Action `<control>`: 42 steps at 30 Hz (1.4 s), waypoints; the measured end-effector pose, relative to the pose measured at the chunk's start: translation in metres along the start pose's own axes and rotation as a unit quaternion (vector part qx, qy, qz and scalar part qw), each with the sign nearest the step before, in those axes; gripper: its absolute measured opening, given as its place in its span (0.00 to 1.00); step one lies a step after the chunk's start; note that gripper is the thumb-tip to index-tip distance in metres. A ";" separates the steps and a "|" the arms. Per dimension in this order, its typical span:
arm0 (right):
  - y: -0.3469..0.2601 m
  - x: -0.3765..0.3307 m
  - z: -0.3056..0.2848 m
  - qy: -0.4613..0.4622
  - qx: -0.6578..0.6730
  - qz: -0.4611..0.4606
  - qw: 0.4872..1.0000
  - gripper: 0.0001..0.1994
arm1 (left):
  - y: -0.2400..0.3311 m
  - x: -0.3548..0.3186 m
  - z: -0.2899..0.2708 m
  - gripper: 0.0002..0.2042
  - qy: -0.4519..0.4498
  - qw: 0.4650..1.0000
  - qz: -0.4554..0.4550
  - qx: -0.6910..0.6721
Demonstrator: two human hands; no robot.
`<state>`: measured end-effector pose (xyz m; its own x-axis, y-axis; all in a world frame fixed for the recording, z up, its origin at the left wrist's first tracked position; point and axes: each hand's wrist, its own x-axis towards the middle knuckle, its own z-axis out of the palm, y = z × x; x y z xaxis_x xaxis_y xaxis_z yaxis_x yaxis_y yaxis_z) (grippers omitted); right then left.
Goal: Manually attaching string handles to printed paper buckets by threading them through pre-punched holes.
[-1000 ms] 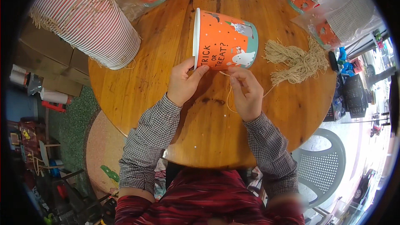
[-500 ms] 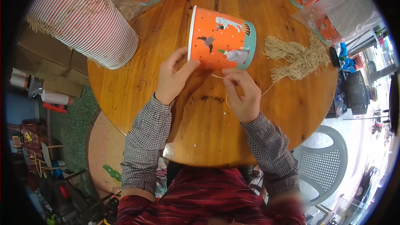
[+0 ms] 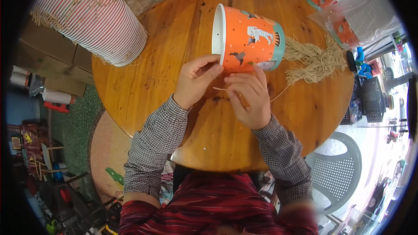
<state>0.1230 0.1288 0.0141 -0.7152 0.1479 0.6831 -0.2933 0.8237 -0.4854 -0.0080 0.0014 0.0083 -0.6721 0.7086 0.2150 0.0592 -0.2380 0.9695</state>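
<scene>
An orange paper bucket (image 3: 250, 41) with a teal base and cartoon prints lies on its side on the round wooden table (image 3: 143, 100), its white rim facing left with a small hole in the wall. My left hand (image 3: 193, 80) grips the rim at its lower edge. My right hand (image 3: 249, 98) pinches a thin tan string (image 3: 278, 95) just below the bucket; the string trails right toward a bundle of cut strings (image 3: 315, 58).
A tall stack of red-striped paper buckets (image 3: 93, 17) lies at the table's upper left. More orange buckets in clear plastic bags (image 3: 348, 6) sit along the far edge. A grey plastic chair (image 3: 337, 176) stands at lower right, cardboard boxes (image 3: 48, 67) at left.
The bucket has been turned on its side axis, showing different prints and the hole near the rim. Both hands shifted slightly, the right one now holding the string end toward the left hand.
</scene>
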 end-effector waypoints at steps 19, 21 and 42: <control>-0.012 -0.002 0.008 -0.120 0.026 -0.077 0.989 0.05 | 0.002 0.006 0.002 0.10 -0.007 0.999 -0.049 0.003; -0.014 -0.003 0.010 -0.125 0.030 -0.076 0.989 0.05 | 0.003 0.005 0.003 0.10 -0.005 0.997 -0.053 0.050; -0.014 -0.008 0.014 -0.127 0.044 -0.093 0.987 0.07 | 0.000 0.008 0.005 0.11 0.012 0.998 -0.054 0.029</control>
<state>0.1241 0.1082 0.0075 -0.7765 -0.1528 0.6114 -0.4805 0.7713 -0.4175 -0.0096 0.0101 0.0103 -0.6938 0.7122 0.1067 0.0270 -0.1223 0.9921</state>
